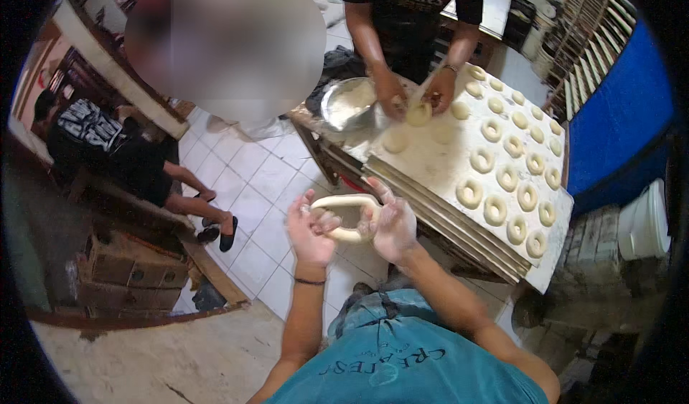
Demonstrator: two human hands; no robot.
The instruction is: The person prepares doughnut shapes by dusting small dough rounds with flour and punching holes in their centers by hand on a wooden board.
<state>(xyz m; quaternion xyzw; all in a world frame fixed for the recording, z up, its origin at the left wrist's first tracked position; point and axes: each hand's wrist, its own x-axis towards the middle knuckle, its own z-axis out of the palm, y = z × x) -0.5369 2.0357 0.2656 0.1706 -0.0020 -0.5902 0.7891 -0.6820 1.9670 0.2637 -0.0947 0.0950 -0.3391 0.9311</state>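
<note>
A pale dough ring [352,236] is stretched into a wide oval between my two hands, in front of my body and over the tiled floor. My left hand [310,230] grips its left end, with fingers curled through the hole. At the other end my right hand [392,222] has some fingers hooked inside the ring, while its index finger points up and outward. Flour whitens both hands. To the right, rows of dough rings [495,210] lie on a floured board [441,170], with several rounder dough pieces [394,142] near its left and far sides.
Across the board, a person in a black shirt [410,16] handles another dough ring [418,114] beside a metal bowl of flour [337,113]. Stacked boards [459,235] rest on the table. A white bucket [644,221] stands right; cardboard boxes [133,271] and a seated person [108,135] are left.
</note>
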